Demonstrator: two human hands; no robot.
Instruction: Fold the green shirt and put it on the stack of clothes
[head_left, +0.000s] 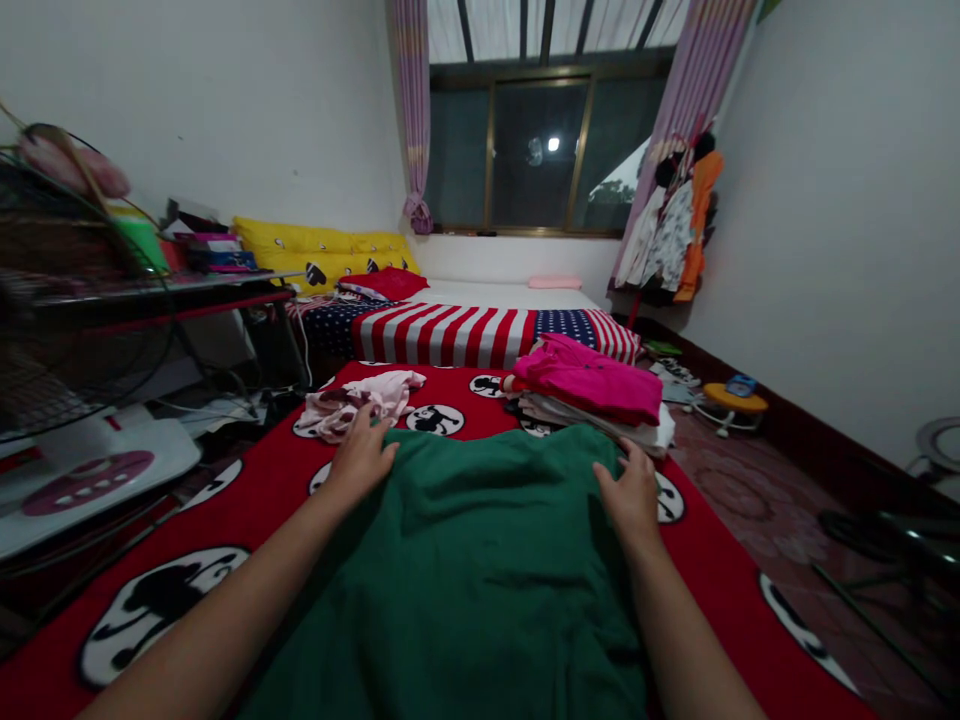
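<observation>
A green cloth garment (495, 560) lies spread over the red bedding in front of me, with soft wrinkles across it. At its far left corner is my left hand (361, 455), thumb and fingers apart, touching the edge of the fabric. My right hand (631, 490) rests at the far right corner, its thumb spread from the fingers on the cloth. Just past the left hand lies a crumpled pale pink garment (382, 392). Beyond the right hand sits a stack of folded clothes with a bright pink garment (589, 380) on top.
Red bedding (277, 520) with black-and-white round prints covers the surface under the clothes. Behind it stands a bed with a stars-and-stripes cover (450, 335). A cluttered desk (225, 290) is at left. On the right floor stands an orange stool (731, 400).
</observation>
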